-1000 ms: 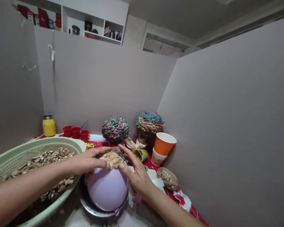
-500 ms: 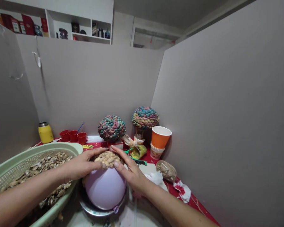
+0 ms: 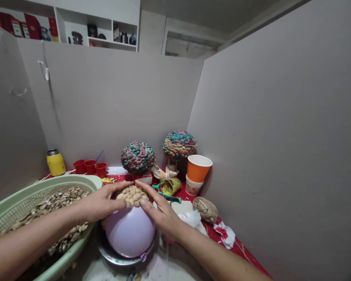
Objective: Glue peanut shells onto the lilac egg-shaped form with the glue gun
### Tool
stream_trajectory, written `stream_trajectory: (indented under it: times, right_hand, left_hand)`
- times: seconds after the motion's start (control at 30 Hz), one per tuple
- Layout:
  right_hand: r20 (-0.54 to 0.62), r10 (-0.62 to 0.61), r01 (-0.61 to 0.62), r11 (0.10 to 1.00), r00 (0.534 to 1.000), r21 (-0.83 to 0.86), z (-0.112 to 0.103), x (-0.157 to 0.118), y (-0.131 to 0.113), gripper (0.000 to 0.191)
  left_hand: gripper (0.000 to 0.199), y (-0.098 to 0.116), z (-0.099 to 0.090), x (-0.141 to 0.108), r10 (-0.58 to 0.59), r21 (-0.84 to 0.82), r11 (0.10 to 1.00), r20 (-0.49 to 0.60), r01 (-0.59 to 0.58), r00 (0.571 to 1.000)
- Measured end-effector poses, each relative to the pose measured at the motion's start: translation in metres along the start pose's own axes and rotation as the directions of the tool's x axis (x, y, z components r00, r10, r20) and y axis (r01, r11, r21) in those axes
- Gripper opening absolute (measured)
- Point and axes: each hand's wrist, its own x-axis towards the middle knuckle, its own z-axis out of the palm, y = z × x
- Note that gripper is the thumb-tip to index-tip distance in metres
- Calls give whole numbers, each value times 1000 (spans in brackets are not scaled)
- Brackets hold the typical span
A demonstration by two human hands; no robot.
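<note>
A lilac balloon (image 3: pixel 130 232) rests in a metal bowl (image 3: pixel 112 258), its knot low at the right. Tan nut shells (image 3: pixel 132 194), perhaps peanut, form a bumpy cap over its top. My left hand (image 3: pixel 107 202) curves round the cap's left side, thumb at the front and fingers behind. From the right, my right hand (image 3: pixel 159 210) cups the same cap, with the fingertips of both hands close together at the far side. Left of the bowl, a pale green basket (image 3: pixel 89 180) holds many loose shells (image 3: pixel 66 201); my left forearm passes over it.
Two multicoloured shell-covered balls (image 3: pixel 138 157) stand at the back. An orange cup (image 3: pixel 198 168) sits on stacked paper cups (image 3: pixel 193 186). Nearby are a tipped yellow can (image 3: pixel 170 186), a twine ball (image 3: pixel 205 209), red cups (image 3: pixel 90 167) and a yellow jar (image 3: pixel 56 163). Grey partitions (image 3: pixel 119 93) surround the table.
The whole view has shifted very slightly. Both hands stay cupped on the shell cap, and the balloon remains in the bowl.
</note>
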Motion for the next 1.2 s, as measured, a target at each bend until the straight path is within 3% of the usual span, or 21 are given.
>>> stream_trajectory:
  times: [0.23, 0.57, 0.73, 0.97, 1.2]
  right_hand:
    - [4, -31, 31, 999, 1000, -11, 0, 0, -1, 49]
    - [-10, -7, 7, 1000, 1000, -11, 0, -1, 1, 51]
    - [-15, -10, 10, 1000, 1000, -14, 0, -1, 1, 52]
    - [-22, -7, 7, 1000, 1000, -27, 0, 0, 1, 54]
    - [-42, -12, 12, 1000, 999, -11, 0, 0, 7, 53]
  left_hand:
    - [72, -2, -1, 1, 3, 6, 1000, 13, -3, 1000]
    - [68, 12, 0, -5, -80, 60, 995, -51, 83, 995]
    - [69, 9, -2, -4, -123, -8, 992, -51, 123, 991]
    - [60, 5, -3, 0, -3, -170, 985, 15, 5, 1000]
    - [75, -3, 0, 0, -20, -278, 961, -20, 14, 1000]
